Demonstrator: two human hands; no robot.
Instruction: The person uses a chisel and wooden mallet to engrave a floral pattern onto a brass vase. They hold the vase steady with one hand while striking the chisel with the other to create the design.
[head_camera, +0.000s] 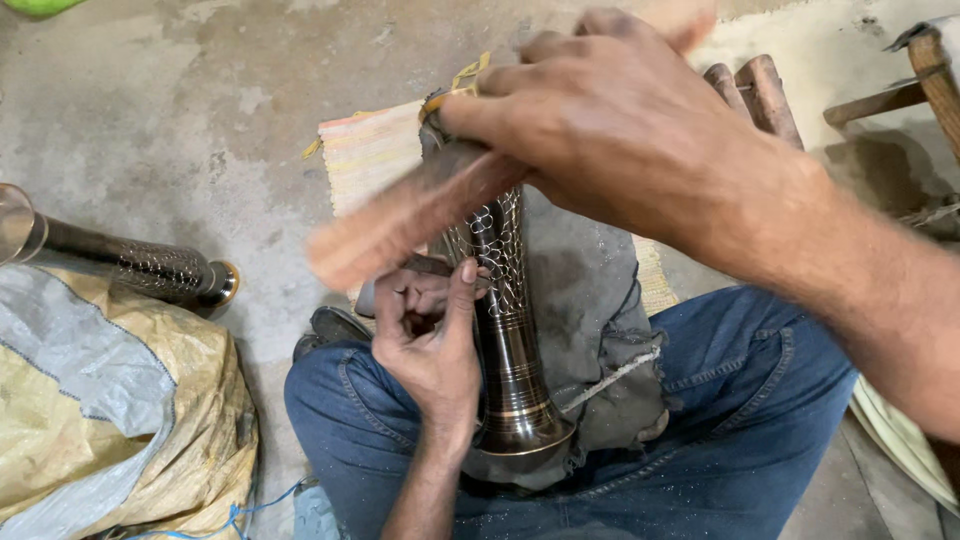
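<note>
Two bare hands are working over a lap in blue jeans (760, 420), the person sitting cross-legged on a rough concrete floor (200, 110). A crumpled woven sack (110, 400), yellow and grey, is lying at the left, and a second dark metal vase (130, 265) with a cut lattice pattern is resting on its side along the sack's upper edge. A striped mat (370, 150) is spreading out beyond the knees, partly hidden under a grey cloth (590, 330) that is draping over the lap. Wooden handles (755, 90) are poking in at the upper right, near a wooden tool (925, 75) by the frame's corner.

On the cloth, between the thighs, a tall dark brass vase (505, 340) is leaning away from the person, its flared end nearest the body and its latticed body pointing toward the mat. The right hand (620, 130) is coming across from the right above the vase's far end, its fingers closing around a wooden mallet (400, 225), which is blurring diagonally down to the left across the vase. The left hand (425, 345) is pressing against the left side of the vase at mid-height, thumb stretching up along the metal and fingers curling around a small dark tool (432, 266) that is touching the latticed part; its exact kind is too hidden to tell.
</note>
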